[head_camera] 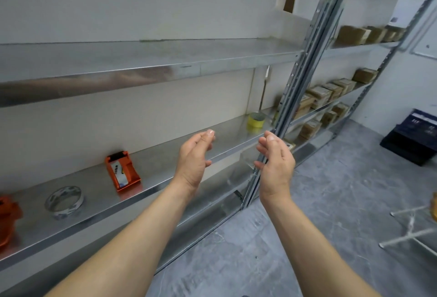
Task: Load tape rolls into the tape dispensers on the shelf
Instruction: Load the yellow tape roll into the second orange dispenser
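An orange tape dispenser [122, 170] with a white strip of tape in it lies on the metal shelf [165, 166]. A second orange dispenser [8, 220] is cut off by the left edge. Between them a clear tape roll [65, 199] lies flat. A yellow tape roll [255, 120] stands further along the shelf at the right. My left hand [195, 159] and my right hand [275, 165] hover in front of the shelf edge, palms facing each other, fingers loosely curled, holding nothing. Both are well to the right of the dispensers.
A bare metal shelf [151, 60] runs above. A steel upright [298, 84] divides this rack from another one holding several brown boxes [319, 94]. A dark crate [416, 136] and a white frame [411, 228] sit on the grey floor at right.
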Motion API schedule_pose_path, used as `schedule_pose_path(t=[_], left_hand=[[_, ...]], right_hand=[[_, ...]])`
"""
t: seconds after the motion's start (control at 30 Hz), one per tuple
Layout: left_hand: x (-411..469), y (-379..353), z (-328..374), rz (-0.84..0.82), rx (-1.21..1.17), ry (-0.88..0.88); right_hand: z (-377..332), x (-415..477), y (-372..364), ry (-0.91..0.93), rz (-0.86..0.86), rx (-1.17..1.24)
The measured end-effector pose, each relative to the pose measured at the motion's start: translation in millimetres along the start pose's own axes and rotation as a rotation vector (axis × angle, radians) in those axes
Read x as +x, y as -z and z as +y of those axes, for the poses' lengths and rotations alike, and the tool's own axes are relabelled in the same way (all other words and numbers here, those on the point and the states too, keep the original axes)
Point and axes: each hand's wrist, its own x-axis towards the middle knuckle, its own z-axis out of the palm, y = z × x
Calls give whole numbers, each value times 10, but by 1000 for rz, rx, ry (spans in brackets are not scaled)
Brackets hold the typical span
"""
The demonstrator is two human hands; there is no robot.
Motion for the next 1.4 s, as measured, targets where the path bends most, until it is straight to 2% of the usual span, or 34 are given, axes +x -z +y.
schedule_pose_path(t=[0.3,0.63,0.93,1.2,1.3,1.4], left_hand=[[807,-375,-277,145,37,25],[1368,-609,-391,434,55,27],[1136,64,-277,734,97,-15],[786,1106,-275,1139,175,-113],[741,1428,-331,1167,236,-40],[742,1686,-419,1089,266,103]], right_hand=[[370,1201,-242,-39,-96,19],[585,2197,-673,-147,-340,39],[886,1757,-1329,-238,-656,-1],[1194,996,-1907,-272,-867,-129],[1301,771,-2104,-278,-903,-203],[1439,598,-2273,-274,-952,-294]])
